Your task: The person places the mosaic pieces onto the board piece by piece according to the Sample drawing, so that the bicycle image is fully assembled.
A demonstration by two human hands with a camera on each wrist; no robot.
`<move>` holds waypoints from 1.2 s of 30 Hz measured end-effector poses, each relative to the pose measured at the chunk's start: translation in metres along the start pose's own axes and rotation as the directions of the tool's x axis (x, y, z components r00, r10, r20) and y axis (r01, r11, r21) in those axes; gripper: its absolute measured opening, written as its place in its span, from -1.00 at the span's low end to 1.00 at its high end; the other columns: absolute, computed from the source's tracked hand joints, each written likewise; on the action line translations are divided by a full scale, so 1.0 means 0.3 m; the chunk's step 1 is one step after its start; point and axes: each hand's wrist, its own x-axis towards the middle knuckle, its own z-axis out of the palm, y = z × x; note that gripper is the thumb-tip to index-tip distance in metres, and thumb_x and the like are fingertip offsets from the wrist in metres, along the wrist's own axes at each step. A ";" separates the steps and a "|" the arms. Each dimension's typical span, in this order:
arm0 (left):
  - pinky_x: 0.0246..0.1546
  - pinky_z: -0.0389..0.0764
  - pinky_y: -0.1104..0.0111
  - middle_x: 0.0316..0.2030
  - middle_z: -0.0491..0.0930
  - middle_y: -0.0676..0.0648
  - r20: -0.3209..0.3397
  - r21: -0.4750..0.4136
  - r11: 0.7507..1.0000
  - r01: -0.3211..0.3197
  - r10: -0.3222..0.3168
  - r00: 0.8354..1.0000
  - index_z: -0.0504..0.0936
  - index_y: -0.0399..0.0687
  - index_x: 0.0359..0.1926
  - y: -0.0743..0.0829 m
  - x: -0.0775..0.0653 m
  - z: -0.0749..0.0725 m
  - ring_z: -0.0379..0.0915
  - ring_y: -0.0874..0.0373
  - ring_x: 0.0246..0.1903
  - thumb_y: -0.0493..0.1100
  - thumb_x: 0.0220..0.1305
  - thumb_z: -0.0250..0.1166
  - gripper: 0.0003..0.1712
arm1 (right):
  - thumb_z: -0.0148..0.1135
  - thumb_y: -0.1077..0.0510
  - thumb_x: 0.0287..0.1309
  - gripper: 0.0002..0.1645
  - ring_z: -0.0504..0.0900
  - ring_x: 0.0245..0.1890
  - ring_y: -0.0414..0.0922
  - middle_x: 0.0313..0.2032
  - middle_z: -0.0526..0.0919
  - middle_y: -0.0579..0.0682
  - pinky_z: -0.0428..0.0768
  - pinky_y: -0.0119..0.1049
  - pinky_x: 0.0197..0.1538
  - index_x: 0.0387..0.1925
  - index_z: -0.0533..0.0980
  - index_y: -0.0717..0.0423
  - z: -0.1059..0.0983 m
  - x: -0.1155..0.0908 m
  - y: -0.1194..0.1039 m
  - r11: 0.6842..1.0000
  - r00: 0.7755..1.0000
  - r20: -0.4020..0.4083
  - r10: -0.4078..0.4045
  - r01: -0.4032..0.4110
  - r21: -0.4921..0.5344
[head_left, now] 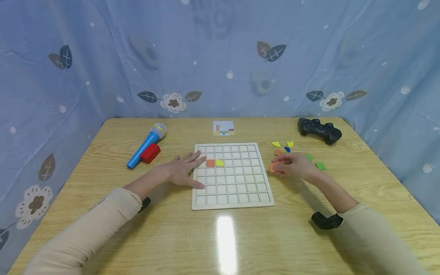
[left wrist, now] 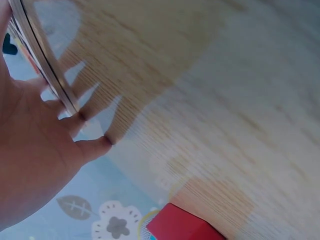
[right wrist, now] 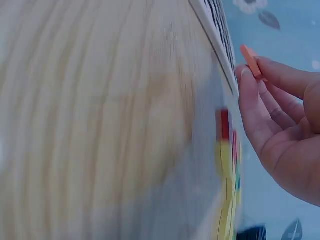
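On the table (head_left: 165,236) we have the board (head_left: 237,187) lying flat; we judge it light and stiff, apt to slide if unbraced, and best held by its rim. The left hand (head_left: 181,171) rests across its left rim, fingers spread and nearly straight, pinching nothing that we can see. The right hand (head_left: 293,166), just off the board's right edge, pinches an orange tile (right wrist: 251,60) between thumb and forefinger. We expect the tile to be almost weightless, hard, a little slippery and not fragile; its thin edges look the surest hold, since lying flat it would offer little to grip.

Beyond the board, the card (head_left: 223,128) is too small for us to read. The right hand covers some loose pieces (head_left: 321,166), so we cannot count them, and the right wrist view blurs them. Fingers hide part of the tile's outline.
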 end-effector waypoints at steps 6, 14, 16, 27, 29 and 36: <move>0.30 -0.27 -0.17 0.49 -0.40 -0.06 -0.001 -0.001 1.000 0.001 -0.001 1.000 -0.22 0.16 0.52 0.001 -0.004 -0.001 -0.48 -0.10 0.43 0.53 0.07 0.11 0.18 | 0.21 0.24 0.25 -0.61 0.66 -0.25 -0.04 -0.27 0.64 0.11 0.62 -0.18 -0.14 0.04 0.46 0.43 0.086 0.061 -0.044 1.000 0.997 0.076 -0.011 0.011 0.008; 0.31 -0.27 -0.15 0.49 -0.42 -0.05 0.012 0.001 1.000 0.010 -0.010 1.000 -0.23 0.17 0.52 0.005 0.000 -0.007 -0.50 -0.09 0.43 0.53 0.07 0.11 0.18 | 0.25 0.28 0.21 -0.67 0.68 -0.25 -0.04 -0.26 0.65 0.10 0.62 -0.19 -0.13 0.00 0.53 0.34 0.220 0.131 -0.116 0.995 0.992 0.121 0.033 -0.044 0.092; 0.31 -0.26 -0.15 0.49 -0.43 -0.06 0.016 0.002 1.000 0.012 -0.012 1.000 -0.24 0.16 0.52 0.003 0.002 -0.007 -0.51 -0.09 0.43 0.53 0.07 0.11 0.19 | 0.26 0.30 0.20 -0.69 0.68 -0.27 -0.03 -0.27 0.67 0.11 0.63 -0.20 -0.15 -0.03 0.54 0.33 0.251 0.146 -0.135 0.994 0.991 0.125 0.041 -0.054 0.099; 0.32 -0.31 -0.13 0.49 -0.42 -0.04 0.013 0.018 1.000 0.019 -0.019 1.000 -0.24 0.19 0.52 0.000 0.008 -0.002 -0.51 -0.07 0.43 0.55 0.06 0.09 0.19 | 0.30 0.29 0.15 -0.75 0.69 -0.35 -0.04 -0.36 0.68 0.11 0.65 -0.24 -0.24 -0.11 0.57 0.28 0.384 0.230 -0.208 0.994 0.995 0.084 0.059 -0.066 0.084; 0.31 -0.34 -0.13 0.49 -0.42 -0.04 0.013 0.022 1.000 0.020 -0.020 1.000 -0.23 0.19 0.52 0.000 0.009 -0.001 -0.52 -0.08 0.43 0.56 0.06 0.08 0.19 | 0.30 0.30 0.15 -0.76 0.69 -0.36 -0.05 -0.37 0.68 0.11 0.65 -0.24 -0.24 -0.12 0.57 0.29 0.403 0.239 -0.214 0.995 0.995 0.076 0.060 -0.066 0.080; 0.28 -0.30 -0.21 0.49 -0.41 -0.03 -0.002 0.032 0.999 0.020 -0.020 1.000 -0.22 0.21 0.52 -0.010 0.011 0.005 -0.50 -0.11 0.43 0.58 0.04 0.07 0.19 | 0.32 0.30 0.12 -0.77 0.70 -0.40 -0.06 -0.40 0.69 0.11 0.65 -0.25 -0.26 -0.16 0.57 0.28 0.443 0.258 -0.226 0.994 0.996 0.060 0.065 -0.070 0.086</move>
